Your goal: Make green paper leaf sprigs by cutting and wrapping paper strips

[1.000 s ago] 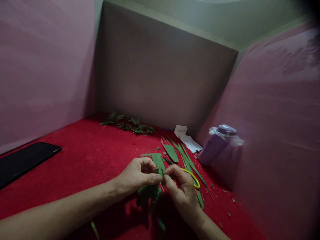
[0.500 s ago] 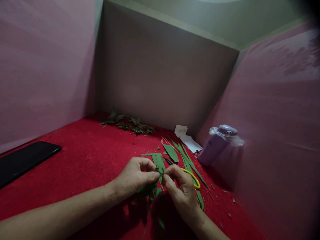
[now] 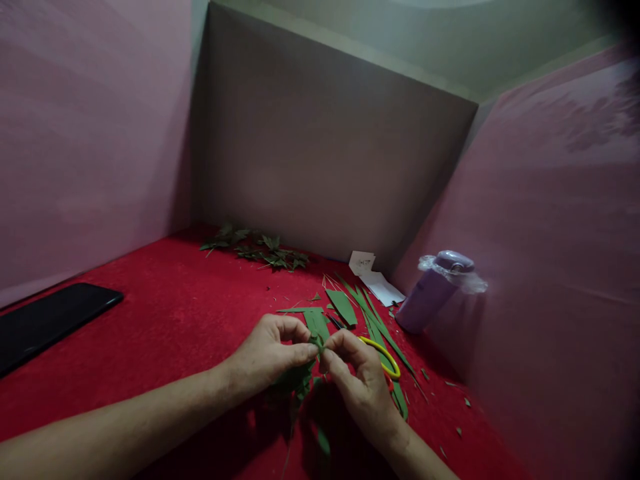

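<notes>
Between my two hands is a small green leaf piece (image 3: 317, 343), pinched from both sides. My left hand (image 3: 277, 345) grips it between thumb and forefinger, and more dark green leaf hangs below that palm. From the other side, the thumb and forefinger of my right hand (image 3: 361, 373) close on the same piece; their tips nearly meet the left ones. Just behind the fingers lies a flat green leaf strip (image 3: 316, 323). Scissors with a yellow-and-red handle (image 3: 393, 365) lie beside my right hand, partly hidden by it.
Long leaf blades (image 3: 383, 327) and a cut leaf piece (image 3: 342, 307) lie on the red cloth (image 3: 200, 313). Leafy sprigs (image 3: 273, 253) are at the back. White paper (image 3: 383, 288) and a purple tumbler (image 3: 429, 293) stand right; a black phone (image 3: 65, 320) lies left.
My right fingertips have moved slightly left, closer to the left ones, and the pinched leaf piece has turned a little. The rest stays put.
</notes>
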Available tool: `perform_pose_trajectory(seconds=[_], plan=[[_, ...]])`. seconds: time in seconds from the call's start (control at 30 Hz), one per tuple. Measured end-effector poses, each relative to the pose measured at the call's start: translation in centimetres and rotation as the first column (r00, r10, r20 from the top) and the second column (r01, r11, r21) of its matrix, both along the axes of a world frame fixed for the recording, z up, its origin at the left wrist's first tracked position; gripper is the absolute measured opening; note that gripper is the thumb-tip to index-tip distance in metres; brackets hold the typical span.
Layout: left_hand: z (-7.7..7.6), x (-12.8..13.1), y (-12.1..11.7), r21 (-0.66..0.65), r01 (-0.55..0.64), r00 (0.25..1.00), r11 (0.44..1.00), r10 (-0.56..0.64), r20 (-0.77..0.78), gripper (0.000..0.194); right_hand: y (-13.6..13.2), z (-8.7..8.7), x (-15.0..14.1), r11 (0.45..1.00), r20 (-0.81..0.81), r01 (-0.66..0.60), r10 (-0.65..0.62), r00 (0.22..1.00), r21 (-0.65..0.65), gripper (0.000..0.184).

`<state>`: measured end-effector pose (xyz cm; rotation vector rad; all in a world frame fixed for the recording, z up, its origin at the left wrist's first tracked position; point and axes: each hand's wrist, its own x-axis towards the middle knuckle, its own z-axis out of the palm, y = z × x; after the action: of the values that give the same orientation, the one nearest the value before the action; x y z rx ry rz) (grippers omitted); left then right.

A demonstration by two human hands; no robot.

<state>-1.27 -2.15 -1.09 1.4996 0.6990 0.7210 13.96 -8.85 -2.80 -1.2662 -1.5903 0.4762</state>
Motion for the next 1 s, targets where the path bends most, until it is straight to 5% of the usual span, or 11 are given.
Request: perform_pose_trajectory(seconds=[0.4,0.6,1.0], plan=[[-0.26,-0.03,0.06,-0.065,0.072,0.993,0.995,-0.066,0.095,0.025,-0.1,0.23,0.01,1.0,-0.023,0.015,-0.014,1.0,0.027,0.017],[-0.35,-0.34,0.21,-0.251,0.215,0.945,0.944,-0.136,0.298,0.02,-0.25,0.11,0.08,1.0,-0.043,0.01,-0.009,0.999,0.012,0.017],[-0.46,-0.72,0.65,-0.358,0.368,0.906,0.858,-0.245,0.344,0.02,-0.22,0.16,-0.01,0.999,-0.033,-0.01,0.011,0.999,0.047,0.02]])
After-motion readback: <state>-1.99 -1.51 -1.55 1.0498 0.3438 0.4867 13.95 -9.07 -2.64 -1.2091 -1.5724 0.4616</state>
